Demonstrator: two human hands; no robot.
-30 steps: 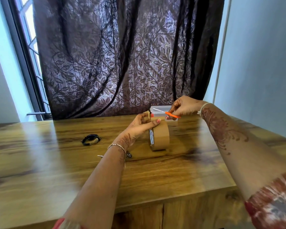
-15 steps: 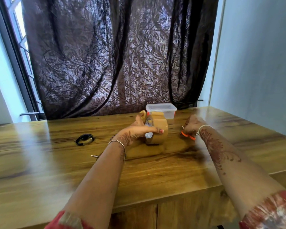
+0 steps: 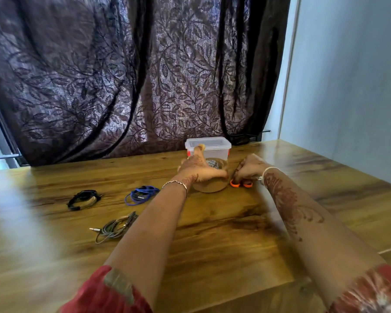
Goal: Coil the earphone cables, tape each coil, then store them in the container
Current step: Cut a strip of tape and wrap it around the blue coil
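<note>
My left hand (image 3: 200,170) grips the brown tape roll (image 3: 212,186), which rests on the wooden table (image 3: 212,233) just in front of the lidded container (image 3: 212,144). Its forefinger is raised with a small tape piece (image 3: 201,146) on the tip. My right hand (image 3: 250,169) curls round the orange scissors (image 3: 240,184), which touch the table beside the roll. To the left lie three earphone cables, set apart: a black coil (image 3: 82,199), a blue coil (image 3: 141,194), and a loose grey cable (image 3: 115,228) nearest me.

Both arms reach forward; left hand (image 3: 201,171) index raised, right hand (image 3: 248,169) seemingly curled
</note>
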